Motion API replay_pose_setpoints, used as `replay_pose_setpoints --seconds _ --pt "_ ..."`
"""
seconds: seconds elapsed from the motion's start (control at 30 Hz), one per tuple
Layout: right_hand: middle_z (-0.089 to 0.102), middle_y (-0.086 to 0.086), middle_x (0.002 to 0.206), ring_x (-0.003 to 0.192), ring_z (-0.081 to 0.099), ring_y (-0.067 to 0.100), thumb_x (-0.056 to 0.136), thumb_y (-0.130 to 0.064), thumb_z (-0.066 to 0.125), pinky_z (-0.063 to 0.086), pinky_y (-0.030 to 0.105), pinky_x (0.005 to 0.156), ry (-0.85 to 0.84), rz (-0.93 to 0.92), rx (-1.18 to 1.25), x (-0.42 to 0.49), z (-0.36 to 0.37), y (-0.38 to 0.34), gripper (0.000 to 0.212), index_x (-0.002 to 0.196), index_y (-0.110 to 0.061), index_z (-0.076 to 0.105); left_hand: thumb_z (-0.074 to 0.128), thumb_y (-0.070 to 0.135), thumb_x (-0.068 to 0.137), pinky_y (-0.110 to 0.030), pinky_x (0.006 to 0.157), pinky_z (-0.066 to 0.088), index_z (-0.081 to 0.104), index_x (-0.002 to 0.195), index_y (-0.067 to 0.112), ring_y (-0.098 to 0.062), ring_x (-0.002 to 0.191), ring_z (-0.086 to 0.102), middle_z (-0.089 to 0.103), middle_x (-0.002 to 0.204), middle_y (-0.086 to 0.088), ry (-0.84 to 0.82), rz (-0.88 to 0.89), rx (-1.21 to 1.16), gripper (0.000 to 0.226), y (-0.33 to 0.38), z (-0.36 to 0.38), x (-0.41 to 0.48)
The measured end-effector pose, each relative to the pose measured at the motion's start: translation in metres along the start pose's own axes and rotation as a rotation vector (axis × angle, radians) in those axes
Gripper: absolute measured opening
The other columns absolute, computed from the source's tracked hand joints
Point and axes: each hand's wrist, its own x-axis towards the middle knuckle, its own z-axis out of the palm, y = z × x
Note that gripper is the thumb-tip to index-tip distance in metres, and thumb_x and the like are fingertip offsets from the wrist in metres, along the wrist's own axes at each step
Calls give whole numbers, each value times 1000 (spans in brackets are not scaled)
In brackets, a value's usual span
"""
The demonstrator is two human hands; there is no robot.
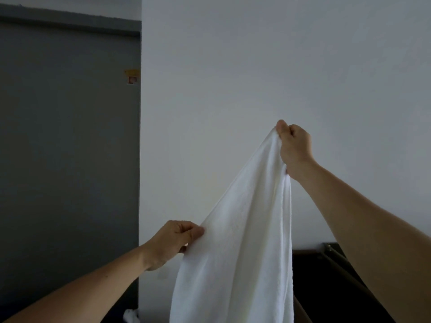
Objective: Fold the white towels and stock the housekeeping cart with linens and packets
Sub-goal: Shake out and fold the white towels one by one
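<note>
A white towel hangs unfolded in the air, upper corner raised high.

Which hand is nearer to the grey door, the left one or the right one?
Left. The left hand pinches the white towel just right of the grey door; the right hand grips its top, higher and farther right.

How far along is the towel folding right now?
No folded towel shows in view. In hand: the white towel hangs unfolded, the right hand gripping its top corner high, the left hand pinching an edge lower down. Left: folding it, then stocking the cart, which I cannot make out here.
</note>
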Motion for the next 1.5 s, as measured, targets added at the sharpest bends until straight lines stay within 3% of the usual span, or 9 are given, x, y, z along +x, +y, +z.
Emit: replay_pose_setpoints --seconds 0.23,0.47,0.73,0.93,1.07,1.23,1.3,1.4,1.5 --pt "27 -6 59 34 27 4 100 -43 50 21 15 28 83 -43 -56 4 -18 3 49 63 -19 27 66 30 93 -36 88 58 73 99 5 -23 93 72 76 97 -7 -70 -50 158 26 -23 3 -5" --pt "39 0 65 54 39 19 101 -45 46 35 25 43 57 74 -278 6 -55 38 46 67 -15 38 61 24 99 -40 81 56 70 93 11 -19 81 65 72 89 -8 136 66 306 17 -4 -27 15" --pt "40 1 66 59 38 20 101 -39 48 35 34 59 100 102 -276 -10 -70 62 45 66 -14 37 67 28 94 -14 67 45 63 104 29 -2 81 67 74 91 7 64 -22 575 11 16 -38 28" --pt "53 -3 64 57 48 12 101 -36 54 39 19 44 -421 67 -251 -80 -4 49 37 69 -15 55 75 17 86 -21 65 49 73 83 17 -13 80 67 74 88 1 180 85 445 4 53 17 50" --pt "61 3 83 79 56 18 102 -43 43 46 30 71 -608 208 -128 -130 31 57 39 83 -14 60 71 19 85 -25 69 55 73 79 18 -12 80 68 74 85 1 178 143 460 6 77 45 56" --pt "50 -3 78 91 55 33 104 -39 37 33 33 73 -543 -96 -525 -133 31 61 31 81 -21 48 71 16 91 -28 71 55 71 99 7 -18 83 68 74 94 -9 64 85 176 12 64 47 39" --pt "62 6 86 96 59 39 105 -43 35 33 35 74 -426 -187 -595 -120 31 59 34 88 -16 48 72 16 91 -36 78 55 69 105 5 -21 85 68 74 101 -15 60 53 20 19 57 49 30" --pt "67 25 101 100 61 45 104 -47 34 42 42 81 -141 -166 -577 -83 19 50 38 87 -15 46 72 24 91 -45 90 58 70 104 7 -29 91 72 75 102 -13 43 17 27 22 41 48 13" --pt "64 21 92 96 61 43 103 -47 31 39 41 77 35 -79 -518 -42 -2 45 41 81 -15 41 70 39 90 -47 90 57 71 105 7 -33 96 71 75 103 -12 -23 -5 102 36 30 34 0"
